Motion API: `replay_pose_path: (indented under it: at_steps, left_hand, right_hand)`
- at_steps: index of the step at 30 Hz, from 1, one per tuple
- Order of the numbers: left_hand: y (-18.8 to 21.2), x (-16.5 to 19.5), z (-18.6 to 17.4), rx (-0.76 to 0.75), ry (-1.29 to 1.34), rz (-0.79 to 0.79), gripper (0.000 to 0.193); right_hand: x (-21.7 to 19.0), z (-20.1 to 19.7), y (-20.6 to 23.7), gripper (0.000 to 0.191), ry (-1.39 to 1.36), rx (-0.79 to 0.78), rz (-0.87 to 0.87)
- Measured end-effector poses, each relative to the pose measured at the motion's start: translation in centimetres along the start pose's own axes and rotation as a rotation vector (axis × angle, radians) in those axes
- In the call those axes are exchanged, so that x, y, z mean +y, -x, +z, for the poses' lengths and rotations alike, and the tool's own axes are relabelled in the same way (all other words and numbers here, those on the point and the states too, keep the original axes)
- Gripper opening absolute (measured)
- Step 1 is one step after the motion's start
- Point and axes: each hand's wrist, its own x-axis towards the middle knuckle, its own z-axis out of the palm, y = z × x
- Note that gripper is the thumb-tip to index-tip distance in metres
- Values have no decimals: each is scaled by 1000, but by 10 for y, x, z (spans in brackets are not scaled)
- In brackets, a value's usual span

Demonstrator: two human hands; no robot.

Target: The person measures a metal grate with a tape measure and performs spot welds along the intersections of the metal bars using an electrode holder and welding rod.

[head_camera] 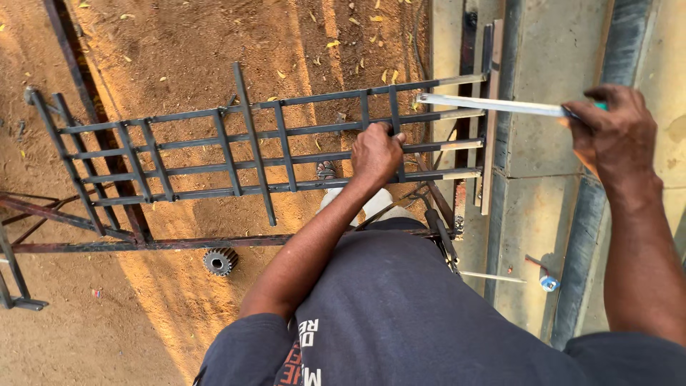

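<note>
Two hands working: I am gripping metal grille (214,154) bar with left hand (375,154), right hand (614,132) clamping steel rule (493,105) across right-end bars; next needing steady alignment.

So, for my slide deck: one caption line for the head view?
Left hand grips a black metal grille while right hand holds a flat metal bar across its end.

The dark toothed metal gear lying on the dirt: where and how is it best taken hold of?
Probably from above, fingers across the toothed rim of the dark toothed metal gear: it lies nearly flat on the reddish dirt ground, hub hole upward, with open ground on its near side and the frame bar behind it.
</note>
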Motion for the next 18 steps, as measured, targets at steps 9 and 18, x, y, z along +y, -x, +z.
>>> replay_pose_path:
  at_steps: [9,18]
  left_hand:
    - [5,-8,-7,9,-13,42,26]
    - [18,-2,-21,19,-5,41,25]
  right_hand:
    - [11,49,-22,16,104,-43,-91]
    - [3,24,-39,16,130,15,-140]
